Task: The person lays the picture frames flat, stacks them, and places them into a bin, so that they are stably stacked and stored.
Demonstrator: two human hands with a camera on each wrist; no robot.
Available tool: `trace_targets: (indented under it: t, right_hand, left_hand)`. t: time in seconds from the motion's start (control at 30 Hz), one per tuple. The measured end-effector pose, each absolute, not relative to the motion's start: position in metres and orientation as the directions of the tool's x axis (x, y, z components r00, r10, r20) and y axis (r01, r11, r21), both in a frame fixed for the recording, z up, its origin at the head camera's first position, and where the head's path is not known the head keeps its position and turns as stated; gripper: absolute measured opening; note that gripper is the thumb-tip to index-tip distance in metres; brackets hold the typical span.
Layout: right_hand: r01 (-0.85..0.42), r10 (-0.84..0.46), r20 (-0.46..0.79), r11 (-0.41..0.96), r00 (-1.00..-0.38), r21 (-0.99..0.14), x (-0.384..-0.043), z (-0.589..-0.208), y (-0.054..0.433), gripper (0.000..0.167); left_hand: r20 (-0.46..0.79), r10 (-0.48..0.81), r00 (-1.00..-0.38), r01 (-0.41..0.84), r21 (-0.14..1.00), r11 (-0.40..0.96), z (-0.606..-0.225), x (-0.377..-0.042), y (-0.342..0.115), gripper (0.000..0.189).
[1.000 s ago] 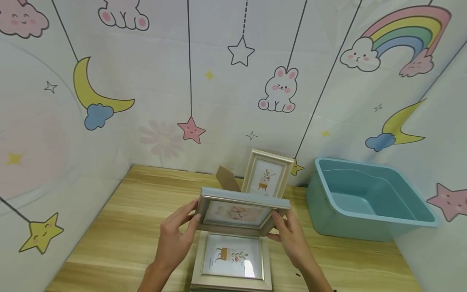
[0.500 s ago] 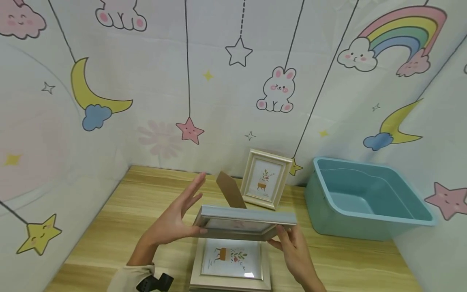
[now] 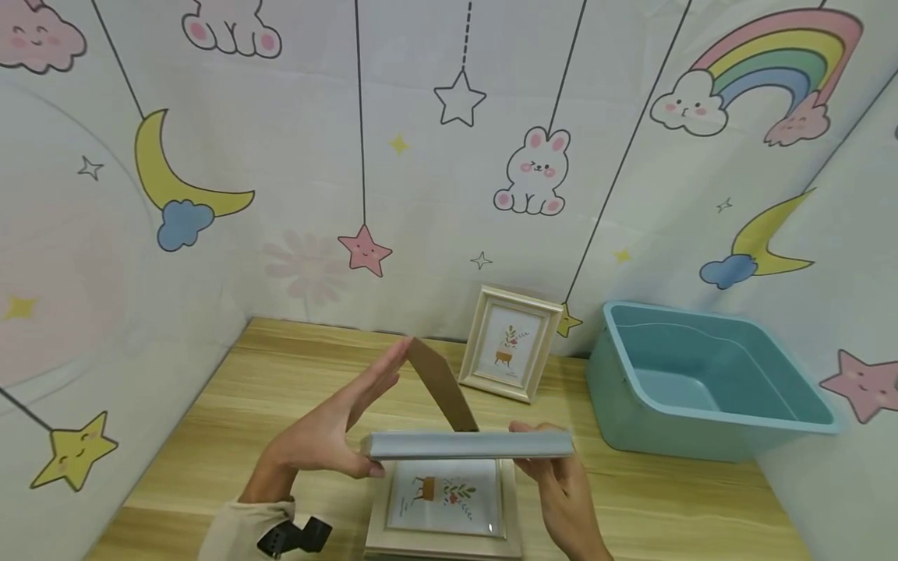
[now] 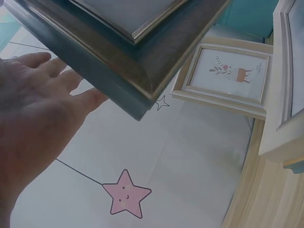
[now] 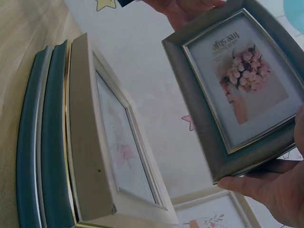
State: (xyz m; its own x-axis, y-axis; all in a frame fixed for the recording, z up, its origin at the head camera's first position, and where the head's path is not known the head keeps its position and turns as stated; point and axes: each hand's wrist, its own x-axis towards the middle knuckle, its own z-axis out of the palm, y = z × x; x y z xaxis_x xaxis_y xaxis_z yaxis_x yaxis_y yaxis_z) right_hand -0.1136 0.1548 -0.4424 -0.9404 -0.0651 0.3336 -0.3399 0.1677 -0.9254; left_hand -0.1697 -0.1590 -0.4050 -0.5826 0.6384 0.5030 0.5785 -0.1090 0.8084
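Observation:
A silver-grey picture frame (image 3: 470,445), seen edge-on in the head view, is held over a stack of frames. Its front, a pink bouquet picture (image 5: 251,78), shows in the right wrist view. My right hand (image 3: 564,491) grips its right end, thumb on one side and fingers on the other. At the left end, my left hand (image 3: 330,432) has its thumb by the lower edge and its straight fingers reaching up to the tip of the brown stand leg (image 3: 443,382), which juts from the frame's back. Below lies the top frame of the stack (image 3: 442,541), with a potted-plant picture.
A cream picture frame (image 3: 470,374) stands upright against the back wall. To its right is a blue-green plastic tub (image 3: 673,428). A cartoon-printed cloth (image 3: 421,187) covers the walls around the wooden table (image 3: 238,389). More frame edges (image 5: 42,137) show beneath the top one.
The held frame has come down and tilted until its face points downward. My left hand has left the frame's side and spread its fingers to the stand leg. The right hand keeps its grip.

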Motion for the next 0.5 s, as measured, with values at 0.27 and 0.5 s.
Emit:
trace_targets:
  t: [0.27,0.5]
  right_hand:
    - [-0.536,-0.085,0.530,0.092,-0.844,-0.839,-0.116,-0.459,0.161,0.018]
    - [-0.728,-0.140,0.731,-0.085,-0.668,-0.681,-0.124,-0.470,0.164,0.023]
  left_hand:
    - [0.408,0.615,-0.675,0.538,0.842,0.032,-0.397,-0.154,-0.158,0.124]
    - [0.401,0.575,-0.713,0.550,0.829,0.104,-0.395,-0.143,-0.155,0.115]
